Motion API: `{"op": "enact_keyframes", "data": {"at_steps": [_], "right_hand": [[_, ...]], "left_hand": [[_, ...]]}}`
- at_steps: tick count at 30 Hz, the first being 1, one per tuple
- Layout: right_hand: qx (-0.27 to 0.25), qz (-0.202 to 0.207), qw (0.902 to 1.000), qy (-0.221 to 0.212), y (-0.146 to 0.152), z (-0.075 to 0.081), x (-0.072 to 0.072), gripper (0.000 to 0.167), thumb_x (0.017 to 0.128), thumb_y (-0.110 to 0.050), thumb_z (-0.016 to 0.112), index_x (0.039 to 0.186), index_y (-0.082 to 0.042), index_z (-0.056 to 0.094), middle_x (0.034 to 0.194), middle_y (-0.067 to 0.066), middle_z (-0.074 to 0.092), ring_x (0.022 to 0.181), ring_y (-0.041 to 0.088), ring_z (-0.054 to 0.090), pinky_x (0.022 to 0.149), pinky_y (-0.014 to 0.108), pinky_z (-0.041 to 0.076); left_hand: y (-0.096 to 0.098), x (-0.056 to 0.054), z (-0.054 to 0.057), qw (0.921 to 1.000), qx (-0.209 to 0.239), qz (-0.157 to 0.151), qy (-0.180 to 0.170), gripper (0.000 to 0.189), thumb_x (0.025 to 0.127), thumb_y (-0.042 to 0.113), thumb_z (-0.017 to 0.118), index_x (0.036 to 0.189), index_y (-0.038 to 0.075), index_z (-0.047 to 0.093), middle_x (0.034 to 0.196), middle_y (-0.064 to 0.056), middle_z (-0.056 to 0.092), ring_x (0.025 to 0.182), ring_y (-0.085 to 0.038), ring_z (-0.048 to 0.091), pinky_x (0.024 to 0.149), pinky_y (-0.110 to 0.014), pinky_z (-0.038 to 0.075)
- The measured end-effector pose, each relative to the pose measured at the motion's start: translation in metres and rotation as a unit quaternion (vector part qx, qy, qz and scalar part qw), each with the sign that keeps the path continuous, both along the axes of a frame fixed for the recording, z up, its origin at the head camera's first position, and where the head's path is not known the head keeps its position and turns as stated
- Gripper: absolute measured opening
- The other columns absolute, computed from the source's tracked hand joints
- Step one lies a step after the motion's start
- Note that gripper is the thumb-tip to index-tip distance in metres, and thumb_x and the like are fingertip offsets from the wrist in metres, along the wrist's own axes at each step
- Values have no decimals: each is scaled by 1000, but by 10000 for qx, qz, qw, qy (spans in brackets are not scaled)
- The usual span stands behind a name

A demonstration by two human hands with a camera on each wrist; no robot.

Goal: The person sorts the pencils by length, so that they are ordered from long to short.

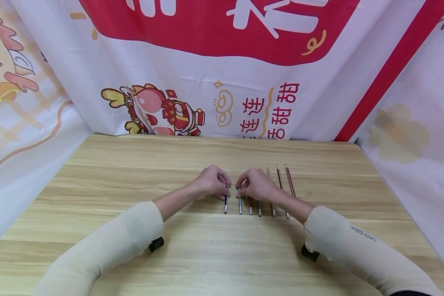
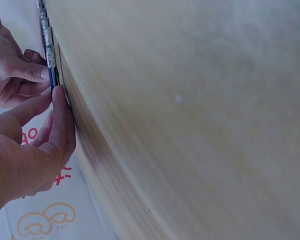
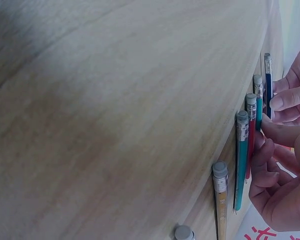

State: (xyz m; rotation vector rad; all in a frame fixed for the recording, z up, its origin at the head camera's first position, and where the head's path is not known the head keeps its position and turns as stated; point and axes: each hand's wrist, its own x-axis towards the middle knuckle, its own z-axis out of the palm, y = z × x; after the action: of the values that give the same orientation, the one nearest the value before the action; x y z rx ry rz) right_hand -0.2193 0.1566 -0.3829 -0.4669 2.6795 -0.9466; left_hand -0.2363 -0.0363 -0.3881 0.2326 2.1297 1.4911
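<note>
My left hand (image 1: 212,181) pinches a dark blue pencil (image 1: 226,204) between thumb and fingers; its eraser end points toward me. Just to the right, my right hand (image 1: 258,184) holds a green pencil (image 3: 259,102) by thumb and fingertips. Both pencils lie at the table surface, roughly parallel, with a small gap between them. Beneath and beside the right hand lie a red pencil (image 3: 250,132) and a teal pencil (image 3: 241,160). The left wrist view shows the dark blue pencil (image 2: 51,75) at the left hand's fingertips (image 2: 59,95). The hands cover the pencils' far ends.
Farther right lie a yellow pencil (image 3: 221,200), a dark red pencil (image 1: 280,177) and a red pencil (image 1: 290,181), partly under the right forearm. The wooden table (image 1: 207,255) meets a printed cloth (image 1: 207,70) at its back edge, with cloth on both sides too.
</note>
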Motion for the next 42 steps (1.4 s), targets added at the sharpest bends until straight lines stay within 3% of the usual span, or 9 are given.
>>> {"op": "enact_keyframes", "data": {"at_steps": [20,31,42], "right_hand": [[49,29,10000,59,1,-2,-2,16,84,-11,87,96,-5,79,78,2,74,65,11,65,59,23,53],[44,45,10000,61,1,-2,-2,16,84,-12,87,97,-5,79,79,1,74,66,11,65,58,23,53],[81,68,9999,23,0,-1,-2,16,84,-10,87,97,-4,79,78,2,74,65,11,65,57,22,51]], "left_hand": [[6,1,-1,9993,-243,-130,245,19,85,-15,74,102,-12,68,90,-20,69,63,-20,70,61,-30,64],[7,-1,-3,9970,-469,-282,556,15,85,-14,75,99,-10,69,81,-17,70,59,-18,68,59,-29,63],[6,3,-1,9979,-370,-262,461,18,85,-15,74,102,-13,68,85,-20,71,61,-19,69,61,-30,64]]}}
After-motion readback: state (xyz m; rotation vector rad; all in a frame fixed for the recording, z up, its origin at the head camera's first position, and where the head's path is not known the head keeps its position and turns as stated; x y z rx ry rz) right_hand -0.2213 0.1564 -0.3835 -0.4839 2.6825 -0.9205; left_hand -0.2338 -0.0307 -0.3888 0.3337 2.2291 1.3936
